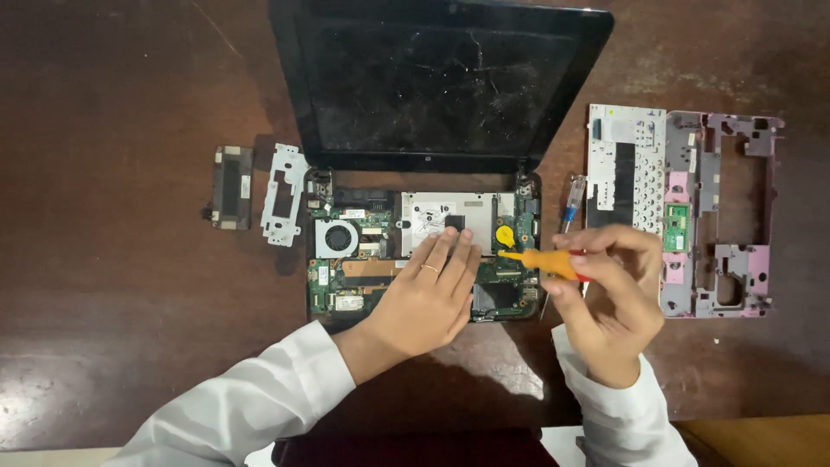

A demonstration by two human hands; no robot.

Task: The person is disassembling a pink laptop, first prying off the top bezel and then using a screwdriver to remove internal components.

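Both hands (519, 294) crowd the opened laptop's (415, 259) near edge

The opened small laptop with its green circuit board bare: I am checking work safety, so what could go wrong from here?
1. The left hand rests flat on the bare green circuit board; pressure could harm parts.
2. The orange-handled screwdriver in the right hand points at the board; a slip could scratch it.
3. The cracked black screen leans open behind.

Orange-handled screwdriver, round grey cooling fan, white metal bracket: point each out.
orange-handled screwdriver (543, 261), head view, on its orange handle.
round grey cooling fan (336, 236), head view, on its hub.
white metal bracket (283, 194), head view, on its frame edge.
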